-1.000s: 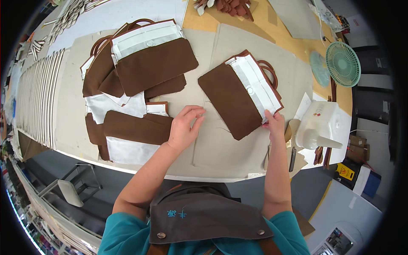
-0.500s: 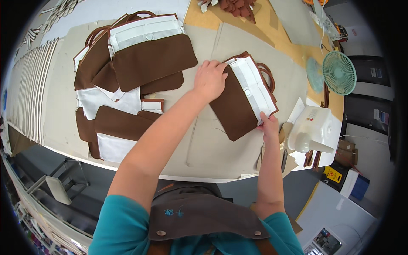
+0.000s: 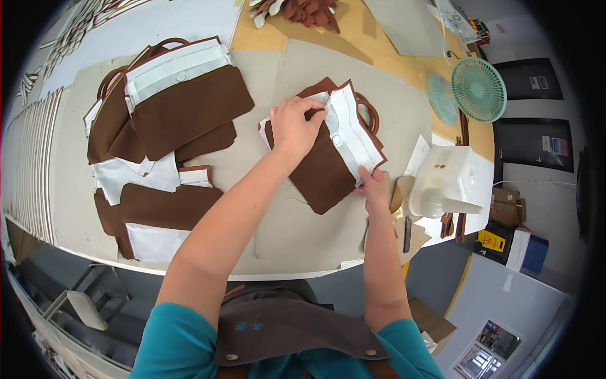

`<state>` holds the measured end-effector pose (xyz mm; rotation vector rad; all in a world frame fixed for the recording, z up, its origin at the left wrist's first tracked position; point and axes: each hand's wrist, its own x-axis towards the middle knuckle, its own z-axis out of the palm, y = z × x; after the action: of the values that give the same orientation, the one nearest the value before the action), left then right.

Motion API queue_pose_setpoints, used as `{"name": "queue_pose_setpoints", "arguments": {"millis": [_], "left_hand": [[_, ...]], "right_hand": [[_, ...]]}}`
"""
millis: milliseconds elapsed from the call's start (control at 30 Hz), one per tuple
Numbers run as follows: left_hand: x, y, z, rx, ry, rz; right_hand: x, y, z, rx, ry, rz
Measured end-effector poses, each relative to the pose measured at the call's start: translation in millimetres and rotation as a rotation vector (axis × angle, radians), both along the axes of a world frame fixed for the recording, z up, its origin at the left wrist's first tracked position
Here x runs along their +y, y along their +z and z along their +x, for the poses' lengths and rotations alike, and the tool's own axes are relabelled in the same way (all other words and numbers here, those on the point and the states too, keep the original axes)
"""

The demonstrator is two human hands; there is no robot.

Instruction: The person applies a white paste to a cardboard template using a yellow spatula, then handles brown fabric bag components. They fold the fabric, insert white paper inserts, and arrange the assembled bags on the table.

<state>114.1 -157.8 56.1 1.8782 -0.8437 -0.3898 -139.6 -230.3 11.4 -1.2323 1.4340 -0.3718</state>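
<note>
In front of me on the table lies an unfinished handbag point(image 3: 328, 165), a brown cloth panel with a white strip bearing a round snap and brown loop handles. My left hand point(image 3: 295, 124) pinches the lining at its far left corner and lifts it a little. At the strip's near right end, my right hand point(image 3: 374, 187) grips the edge, thumb on top. Left of these hands, more bag pieces point(image 3: 192, 101) of the same kind lie stacked, brown panels over white lining.
A white plastic bottle point(image 3: 445, 180) with a spout stands at the right, beside a dark-handled tool point(image 3: 407, 235). Behind it is a green fan point(image 3: 478, 90). Brown leather scraps point(image 3: 309, 12) lie at the far edge, and striped strips point(image 3: 35, 158) run along the left.
The left hand has pulled the bag's corner up and apart, so another layer shows beneath it. My right hand still holds the other end. The whole view has shifted slightly.
</note>
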Motion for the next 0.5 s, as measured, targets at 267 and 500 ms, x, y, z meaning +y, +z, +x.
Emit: {"name": "queue_pose_setpoints", "arguments": {"millis": [267, 500], "left_hand": [[9.8, 42.2, -34.9, -0.133, 0.044, -0.286], [33.8, 82.3, -40.4, -0.335, 0.031, -0.420]], "right_hand": [[11.2, 10.2, -2.6, -0.134, 0.038, 0.006], [72.7, 36.6, 7.7, -0.397, -0.035, 0.193]]}}
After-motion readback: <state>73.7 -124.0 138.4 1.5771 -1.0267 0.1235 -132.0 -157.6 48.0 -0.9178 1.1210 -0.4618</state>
